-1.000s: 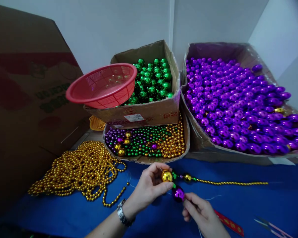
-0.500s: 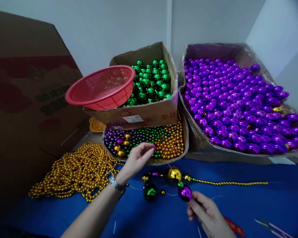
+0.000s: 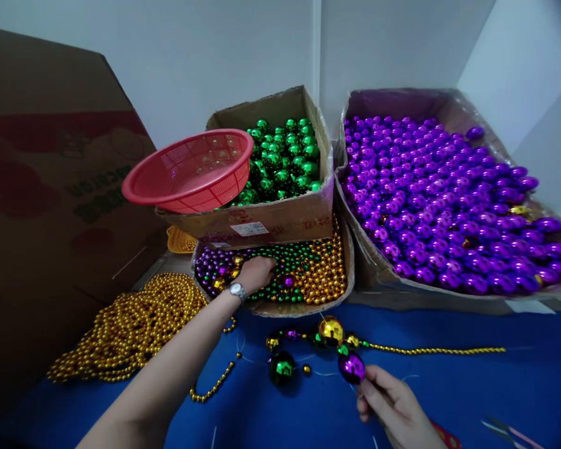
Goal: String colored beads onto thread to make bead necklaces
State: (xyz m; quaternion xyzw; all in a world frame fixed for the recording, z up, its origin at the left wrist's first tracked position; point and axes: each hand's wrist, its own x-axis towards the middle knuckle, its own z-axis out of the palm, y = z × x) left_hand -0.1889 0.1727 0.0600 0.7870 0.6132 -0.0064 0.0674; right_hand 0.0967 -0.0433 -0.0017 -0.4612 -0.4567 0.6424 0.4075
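Note:
My left hand reaches into the low cardboard box of small beads, over the green beads. Its fingers are curled down among them, and whatever they pinch is hidden. A larger purple bead lies just right of the fingertips. My right hand pinches a large purple ball low over the blue table. Touching that ball are a small green bead and, above it, a big gold ball. A dark green ball and a small gold bead lie to the left along clear thread.
Gold bead strands lie heaped at left beside a tall carton. A red basket rests on the box of green balls. A large box of purple balls stands right. Scissors lie at lower right.
My left hand has moved left and deeper into the bead box, baring the larger purple bead. My right hand still holds the purple ball, almost in place. The view has shifted slightly.

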